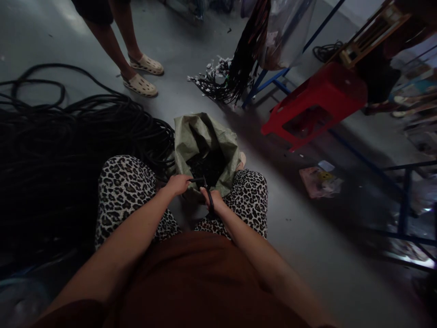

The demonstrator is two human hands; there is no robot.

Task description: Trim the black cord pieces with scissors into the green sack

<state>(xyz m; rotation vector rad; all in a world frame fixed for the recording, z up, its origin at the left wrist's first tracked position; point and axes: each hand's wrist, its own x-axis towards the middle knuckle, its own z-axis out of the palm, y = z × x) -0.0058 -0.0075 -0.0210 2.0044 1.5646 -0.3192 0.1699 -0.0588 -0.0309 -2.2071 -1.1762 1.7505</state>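
I see the left hand (179, 184) closed on a black cable (195, 180), whose short end pokes out toward the right hand (213, 199). The right hand grips a pair of scissors (210, 204) by the handles, blades pointing away from me, close by that end. Just beyond both hands sits a green sack (227, 136), mouth open, with dark pieces (210, 165) inside. Left of the left hand spreads a big heap of cord (136, 127).

I judge the cable light at this length, bendy but springy, with a smooth skin that could slip a little; it hardly seems fragile. I would pinch it just behind the end, fingertips clear of the blades. The scissors look rigid and want holding by the handles.

I cannot tell whether the blades touch the cable. The left hand hides how far it runs back, and whether it joins the heap. The dark pieces blur together in shadow, the hands cover the sack's near side, and the heap runs off past the left edge.
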